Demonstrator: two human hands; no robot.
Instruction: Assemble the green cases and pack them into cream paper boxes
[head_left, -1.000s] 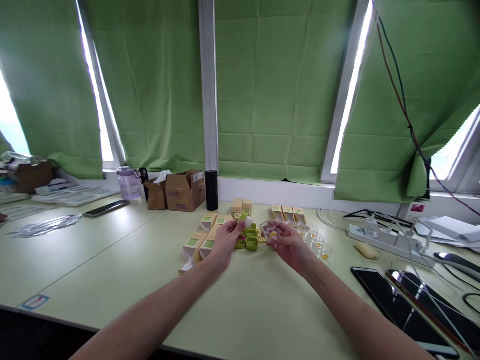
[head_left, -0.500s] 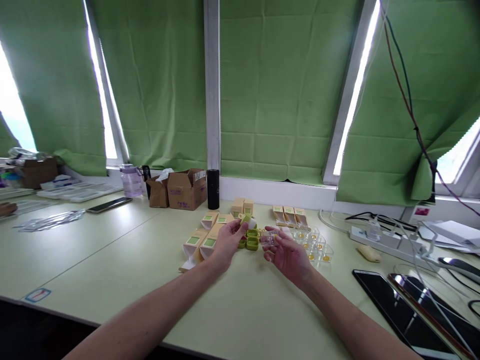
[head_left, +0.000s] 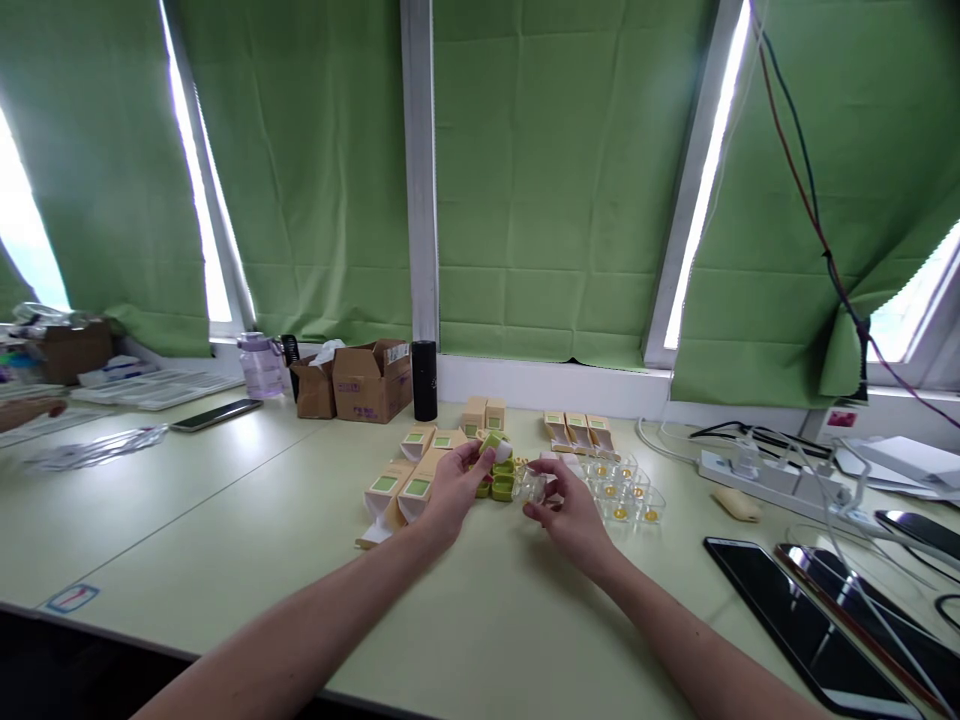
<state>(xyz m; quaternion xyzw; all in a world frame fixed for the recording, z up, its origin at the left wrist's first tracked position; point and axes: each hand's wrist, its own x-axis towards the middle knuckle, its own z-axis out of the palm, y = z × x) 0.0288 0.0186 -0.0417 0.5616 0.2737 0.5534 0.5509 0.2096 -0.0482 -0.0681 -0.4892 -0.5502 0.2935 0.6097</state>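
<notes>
On pale-green worktop [head_left: 480, 620], beige card cartons w/ green labels [head_left: 385, 484] are set. By R hand [head_left: 574, 512] grip, clear boxy cup [head_left: 529, 486] is grasped, btwn green square cups [head_left: 503, 489] and clear cups w/ yellow discs [head_left: 621, 513]. By L hand [head_left: 450, 492] grip, small green-and-white piece [head_left: 493, 442] is pinched nr green cups.

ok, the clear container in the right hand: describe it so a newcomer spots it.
On the pale table, find the right hand, just left of the grouped yellow-centred clear containers. The single clear container is at its left side; unlike those neighbours, it's held.
</notes>
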